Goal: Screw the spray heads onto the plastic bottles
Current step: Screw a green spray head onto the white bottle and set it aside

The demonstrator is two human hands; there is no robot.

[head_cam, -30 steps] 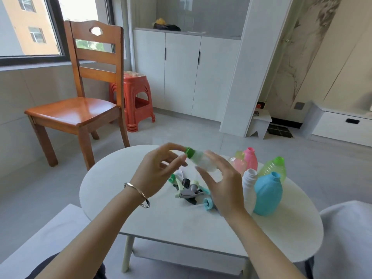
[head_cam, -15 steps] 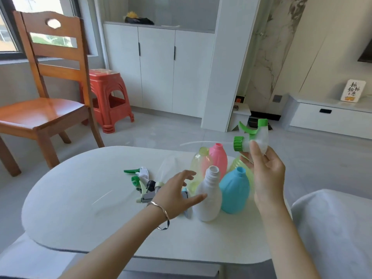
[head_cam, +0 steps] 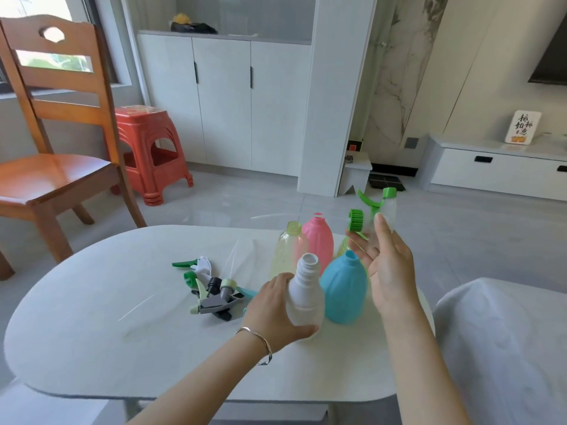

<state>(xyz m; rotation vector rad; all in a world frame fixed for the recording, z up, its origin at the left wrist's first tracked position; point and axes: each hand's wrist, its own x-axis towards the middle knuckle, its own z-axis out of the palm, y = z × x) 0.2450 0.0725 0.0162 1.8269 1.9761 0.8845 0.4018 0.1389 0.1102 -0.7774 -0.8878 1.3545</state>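
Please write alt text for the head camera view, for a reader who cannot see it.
A person's left hand grips an open white bottle standing on a white table, while the right hand holds up a green spray head. Blue, pink and yellowish bottles stand behind; loose spray heads lie left.

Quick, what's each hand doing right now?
Left hand: closed on the white bottle, on the table.
Right hand: holding the green spray head, raised.

a home living room: a white oval coffee table (head_cam: 92,348) stands on grey floor tiles, with a brown wooden chair (head_cam: 52,167) and red plastic stool (head_cam: 147,148) by the window, white built-in cabinets (head_cam: 227,102) behind, and a low white drawer unit (head_cam: 497,170) under a dark wall-mounted screen (head_cam: 549,56).
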